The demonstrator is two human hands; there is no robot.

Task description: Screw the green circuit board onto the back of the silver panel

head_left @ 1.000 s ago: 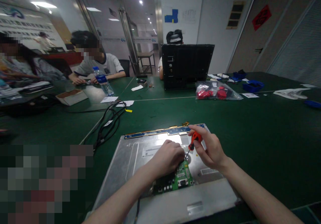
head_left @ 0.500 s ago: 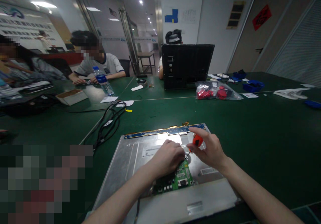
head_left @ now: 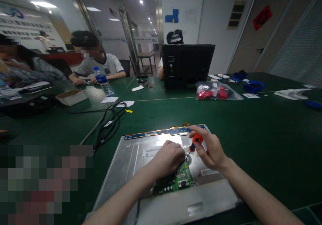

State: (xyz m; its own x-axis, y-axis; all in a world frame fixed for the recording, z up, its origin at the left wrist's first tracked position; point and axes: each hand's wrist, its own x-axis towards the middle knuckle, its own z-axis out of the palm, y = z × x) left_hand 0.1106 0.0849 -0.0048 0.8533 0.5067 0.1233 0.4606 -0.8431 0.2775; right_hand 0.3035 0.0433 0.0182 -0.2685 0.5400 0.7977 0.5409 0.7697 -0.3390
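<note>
A silver metal monitor back panel point(head_left: 130, 164) lies flat on the green table in front of me. On it sits a small green circuit board point(head_left: 179, 179). My right hand point(head_left: 210, 149) is closed round a small orange-handled screwdriver point(head_left: 194, 141), whose tip points down at the board's upper edge. My left hand point(head_left: 167, 158) is curled shut, resting on the panel and board just left of the screwdriver tip; what its fingers pinch is hidden. A blue-and-gold strip board point(head_left: 166, 131) runs along the panel's far edge.
Black cables point(head_left: 110, 122) lie to the left of the panel. Farther off stand a black monitor back point(head_left: 187, 65), a plastic bag of red parts point(head_left: 217, 92), a water bottle point(head_left: 103, 80) and a cardboard box point(head_left: 71, 96). Other people sit at the far left and behind the monitor.
The screwdriver handle tipped and came back upright as my right fingers worked it. My left hand and the panel stayed where they were.
</note>
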